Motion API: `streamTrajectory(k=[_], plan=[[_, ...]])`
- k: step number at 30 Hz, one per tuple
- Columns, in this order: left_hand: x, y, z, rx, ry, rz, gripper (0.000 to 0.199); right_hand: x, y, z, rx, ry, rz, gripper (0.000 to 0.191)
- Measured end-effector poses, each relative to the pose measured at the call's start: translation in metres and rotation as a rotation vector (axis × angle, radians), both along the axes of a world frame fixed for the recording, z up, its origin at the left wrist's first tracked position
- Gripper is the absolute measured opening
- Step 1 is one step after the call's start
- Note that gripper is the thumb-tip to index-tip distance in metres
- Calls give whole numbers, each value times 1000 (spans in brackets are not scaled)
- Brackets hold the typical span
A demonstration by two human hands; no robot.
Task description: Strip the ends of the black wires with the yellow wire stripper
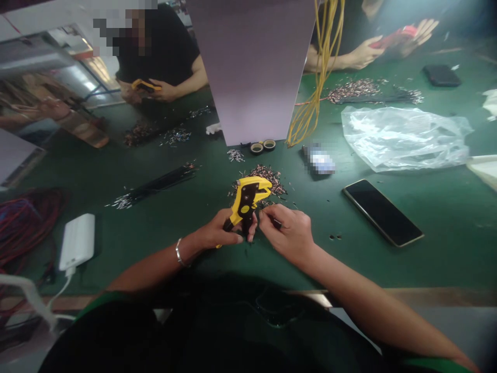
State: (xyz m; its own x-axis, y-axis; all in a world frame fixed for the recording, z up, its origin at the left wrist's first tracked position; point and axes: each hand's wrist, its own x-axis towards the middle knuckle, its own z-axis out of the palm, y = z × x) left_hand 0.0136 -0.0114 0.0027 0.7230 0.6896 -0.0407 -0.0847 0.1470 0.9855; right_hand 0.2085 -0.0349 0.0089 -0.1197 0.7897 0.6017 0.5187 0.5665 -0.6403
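My left hand (223, 228) is wrapped round the handles of a yellow and black wire stripper (248, 198), whose jaws point up and to the right. Close beside its handles, my right hand (289, 228) is closed in a pinch. Something small and dark shows at its fingers, too little to name. Just beyond the tool lies a pile of short copper-and-black wire bits (269, 176), partly hidden by the stripper. A bundle of black wires (161, 185) with bared ends rests on the green table (186, 155) to the left.
A phone (382, 211) and a clear plastic bag (404, 137) lie right. Two tape rolls (263, 147) sit at the foot of an upright panel (256, 72), with yellow wires (322, 67) hanging beside it. A white power bank (78, 241) stands left. Co-workers' hands work across the table.
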Motion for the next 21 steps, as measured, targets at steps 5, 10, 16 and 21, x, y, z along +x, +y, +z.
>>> streamTrajectory(k=[5, 10, 16, 21], plan=[[-1, 1, -2, 52, 0, -39, 32, 0, 0, -1, 11, 5, 11, 22], [0, 0, -4, 102, 18, -10, 24, 0, 0, -2, -6, 7, 28, 23], [0, -1, -6, 124, 38, 19, 23, -1, 0, -3, -34, 29, 28, 22], [-1, -2, -6, 177, 75, 14, 16, -1, 0, -5, -46, 33, 28, 21]])
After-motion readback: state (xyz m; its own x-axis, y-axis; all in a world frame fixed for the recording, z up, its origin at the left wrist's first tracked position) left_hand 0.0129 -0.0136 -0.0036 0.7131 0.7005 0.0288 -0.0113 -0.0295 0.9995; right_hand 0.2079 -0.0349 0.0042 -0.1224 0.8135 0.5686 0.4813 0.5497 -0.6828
